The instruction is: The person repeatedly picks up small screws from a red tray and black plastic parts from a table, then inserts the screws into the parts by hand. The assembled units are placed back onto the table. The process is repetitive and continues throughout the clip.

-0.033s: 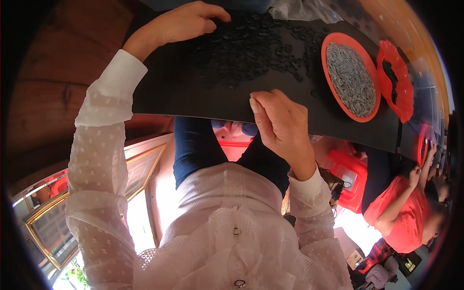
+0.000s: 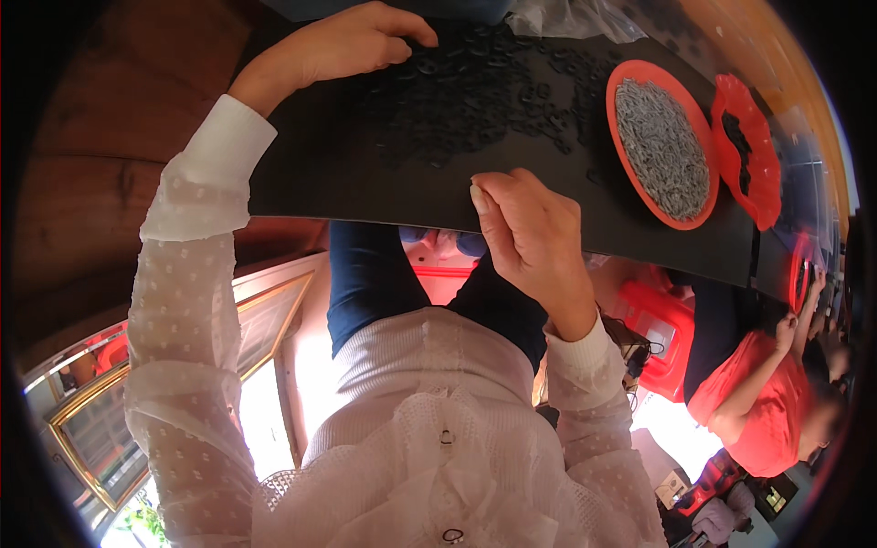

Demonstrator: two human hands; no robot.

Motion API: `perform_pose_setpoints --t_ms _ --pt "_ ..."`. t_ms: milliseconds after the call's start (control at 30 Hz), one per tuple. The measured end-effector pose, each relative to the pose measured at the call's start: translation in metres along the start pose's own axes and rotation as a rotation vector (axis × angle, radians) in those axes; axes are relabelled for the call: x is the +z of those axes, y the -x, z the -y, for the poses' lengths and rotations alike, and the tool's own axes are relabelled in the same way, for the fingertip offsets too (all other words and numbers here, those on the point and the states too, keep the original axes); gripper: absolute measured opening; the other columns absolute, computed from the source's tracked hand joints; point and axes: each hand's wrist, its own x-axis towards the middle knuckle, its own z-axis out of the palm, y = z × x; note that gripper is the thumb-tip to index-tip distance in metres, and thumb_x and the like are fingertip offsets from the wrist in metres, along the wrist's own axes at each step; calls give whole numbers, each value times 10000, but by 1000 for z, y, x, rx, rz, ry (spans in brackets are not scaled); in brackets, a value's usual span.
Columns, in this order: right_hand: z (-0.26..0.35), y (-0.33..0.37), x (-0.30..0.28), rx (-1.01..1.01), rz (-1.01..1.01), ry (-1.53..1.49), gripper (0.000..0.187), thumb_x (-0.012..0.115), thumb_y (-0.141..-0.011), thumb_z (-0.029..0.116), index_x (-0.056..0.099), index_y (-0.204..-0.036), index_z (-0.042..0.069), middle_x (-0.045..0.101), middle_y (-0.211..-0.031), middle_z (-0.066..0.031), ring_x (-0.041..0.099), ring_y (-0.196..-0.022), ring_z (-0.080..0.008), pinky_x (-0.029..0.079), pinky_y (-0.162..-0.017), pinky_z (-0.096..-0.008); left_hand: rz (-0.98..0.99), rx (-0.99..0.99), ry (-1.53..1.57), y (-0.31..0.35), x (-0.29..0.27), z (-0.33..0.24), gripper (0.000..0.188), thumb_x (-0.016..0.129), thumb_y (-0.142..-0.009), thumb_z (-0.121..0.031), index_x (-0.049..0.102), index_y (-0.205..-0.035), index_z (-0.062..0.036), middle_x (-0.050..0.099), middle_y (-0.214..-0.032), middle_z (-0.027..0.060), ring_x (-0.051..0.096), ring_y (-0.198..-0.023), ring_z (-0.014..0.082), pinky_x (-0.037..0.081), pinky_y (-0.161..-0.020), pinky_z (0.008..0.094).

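Note:
Many small black ring-like pieces (image 2: 475,91) lie spread over the dark tabletop (image 2: 365,187). My left hand (image 2: 352,41) rests at the far left edge of this spread, its index finger and thumb bent and apart, with nothing visible between them. Close to the table's near edge, my right hand (image 2: 534,228) is closed, thumb pressed against the curled fingers. Whatever it may hold is hidden. On the right stands a round orange-red bowl (image 2: 614,123) full of small grey, elongated pieces (image 2: 662,151).
Beside the bowl is a red wavy-rimmed dish (image 2: 766,187) with black pieces inside. A clear plastic bag (image 2: 575,20) lies at the far edge. Another person in a red shirt (image 2: 754,402) sits at the right, arms at the table. A red plastic container (image 2: 658,333) is below.

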Motion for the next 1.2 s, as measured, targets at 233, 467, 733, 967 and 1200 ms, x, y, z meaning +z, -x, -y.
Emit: perform_pose_setpoints --t_ms 233,467,733,967,1200 --pt "1 0 0 7 25 10 125 670 -800 61 569 -874 62 515 -654 -61 530 -512 -250 419 -453 -340 -159 -125 37 -14 9 -11 465 494 -827 -121 505 -1284 -32 561 -829 60 521 -722 132 443 -666 293" --pt "-1 0 2 -17 -15 25 140 673 -792 62 561 -876 59 498 -647 -58 530 -512 -245 420 -449 -342 103 -53 -61 -25 13 -39 437 494 -823 -107 537 -1251 -27 570 -826 62 518 -702 134 439 -652 293" --pt "0 0 1 -23 14 47 168 677 -789 65 542 -888 65 474 -642 -61 521 -507 -244 412 -441 -348 -20 13 -198 -27 4 -61 443 473 -849 -102 501 -1279 1 547 -1199 210 510 -1100 320 401 -944 372" --pt "1 0 2 -35 6 52 170 678 -789 69 537 -883 65 473 -650 -61 522 -507 -245 412 -443 -351 -99 27 -324 -43 29 -42 413 489 -850 -108 533 -1257 -52 601 -1182 146 538 -1133 295 422 -957 382" --pt "3 -1 1 -27 25 56 165 680 -786 74 539 -870 64 466 -646 -60 525 -505 -238 414 -444 -350 -116 68 -396 -40 21 -41 448 495 -847 -112 512 -1295 -116 605 -1190 122 549 -1123 288 430 -948 401"
